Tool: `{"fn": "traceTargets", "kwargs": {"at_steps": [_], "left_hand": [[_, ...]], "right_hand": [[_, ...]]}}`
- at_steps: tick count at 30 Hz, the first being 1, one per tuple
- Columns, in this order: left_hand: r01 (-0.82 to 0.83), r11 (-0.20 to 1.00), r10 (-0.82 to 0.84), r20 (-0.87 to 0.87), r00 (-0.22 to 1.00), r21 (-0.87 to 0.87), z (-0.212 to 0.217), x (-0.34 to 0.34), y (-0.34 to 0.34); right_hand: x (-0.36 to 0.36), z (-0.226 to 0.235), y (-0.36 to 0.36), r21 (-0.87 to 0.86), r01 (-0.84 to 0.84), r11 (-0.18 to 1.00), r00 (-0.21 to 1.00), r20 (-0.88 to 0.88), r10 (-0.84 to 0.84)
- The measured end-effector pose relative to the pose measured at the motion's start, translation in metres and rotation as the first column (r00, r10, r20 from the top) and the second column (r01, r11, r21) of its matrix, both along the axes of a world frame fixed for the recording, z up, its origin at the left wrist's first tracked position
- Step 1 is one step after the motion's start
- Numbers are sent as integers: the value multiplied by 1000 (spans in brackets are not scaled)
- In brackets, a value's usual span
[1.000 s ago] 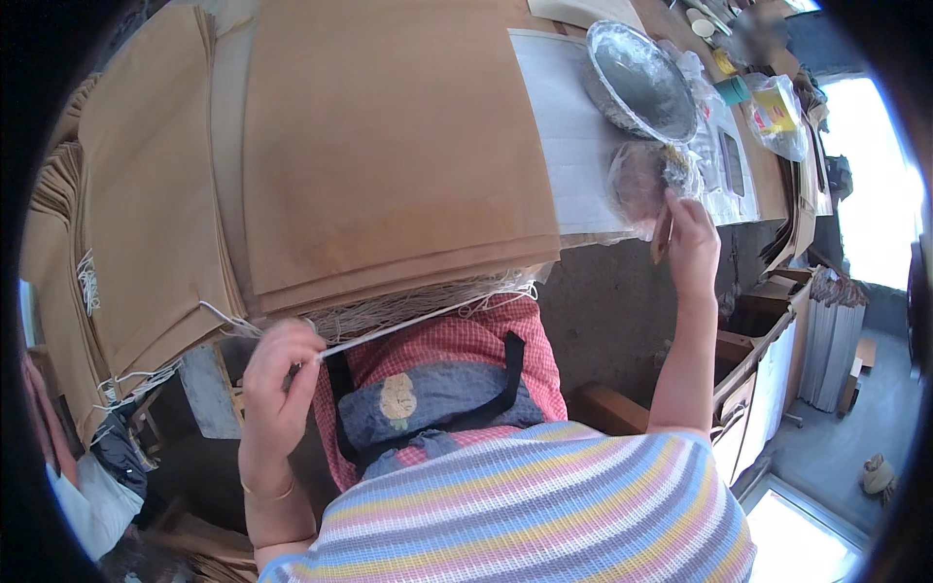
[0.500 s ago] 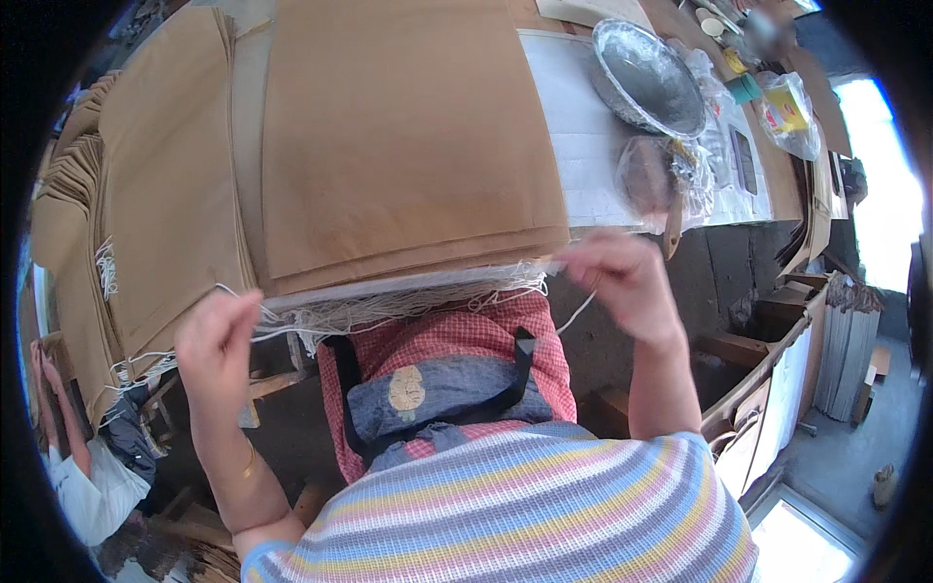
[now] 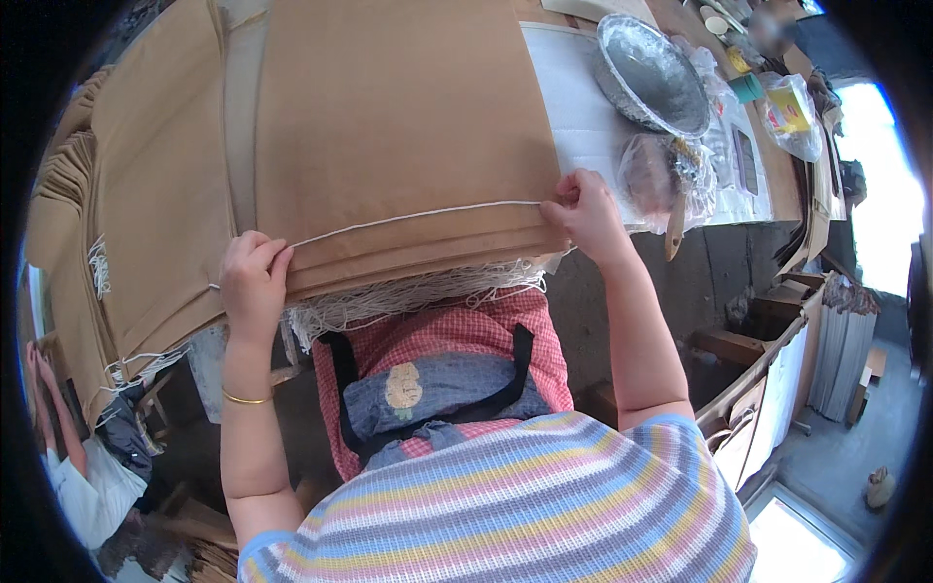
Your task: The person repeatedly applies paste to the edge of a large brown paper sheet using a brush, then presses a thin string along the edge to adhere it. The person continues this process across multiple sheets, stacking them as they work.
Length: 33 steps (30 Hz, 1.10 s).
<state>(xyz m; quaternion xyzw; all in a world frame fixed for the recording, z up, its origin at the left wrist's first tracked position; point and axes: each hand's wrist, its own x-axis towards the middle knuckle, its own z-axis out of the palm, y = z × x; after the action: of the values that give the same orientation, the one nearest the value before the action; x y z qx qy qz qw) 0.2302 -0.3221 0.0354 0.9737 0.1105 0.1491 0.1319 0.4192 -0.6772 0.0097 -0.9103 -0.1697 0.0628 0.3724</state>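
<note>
A white cord (image 3: 418,216) runs nearly straight across the lower part of the top brown paper sheet (image 3: 398,107). One end is pinched in my left hand (image 3: 255,282) at the stack's left edge; a short tail shows beside that hand. At the right edge my right hand (image 3: 590,216) grips the other end between thumb and fingers. Below the cord, the lower edges of several sheets lie stepped one over another. A bundle of loose white cords (image 3: 408,296) hangs along the table's front edge, just above my red checked apron (image 3: 447,389).
Left of the sheet lies another brown paper stack (image 3: 160,175), with cords at its lower edge. To the right are a metal basin (image 3: 653,78), a brush (image 3: 674,219) on plastic wrap, and a phone (image 3: 745,160). Another person's arms (image 3: 60,408) show at far left.
Both hands have moved up from the table's front edge onto the paper. The cord, slack and hanging before, is now drawn out across the sheet.
</note>
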Motion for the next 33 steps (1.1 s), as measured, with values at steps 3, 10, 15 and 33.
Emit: {"fn": "traceTargets", "kwargs": {"at_steps": [3,10,15,33], "left_hand": [[68,953,-92,69,993,295,9,5,-12],[264,945,-278,50,959,194,-14,-2,1],[336,938,-326,114,938,-82,-9,1,-2],[-92,996,91,-187,978,0,-12,20,-9]], "right_hand": [[8,6,-10,147,-13,989,943,-326,60],[6,20,-12,437,88,895,775,-594,214],[-4,4,3,124,25,992,971,-241,6],[-8,-4,48,-225,-98,969,963,224,149]]}}
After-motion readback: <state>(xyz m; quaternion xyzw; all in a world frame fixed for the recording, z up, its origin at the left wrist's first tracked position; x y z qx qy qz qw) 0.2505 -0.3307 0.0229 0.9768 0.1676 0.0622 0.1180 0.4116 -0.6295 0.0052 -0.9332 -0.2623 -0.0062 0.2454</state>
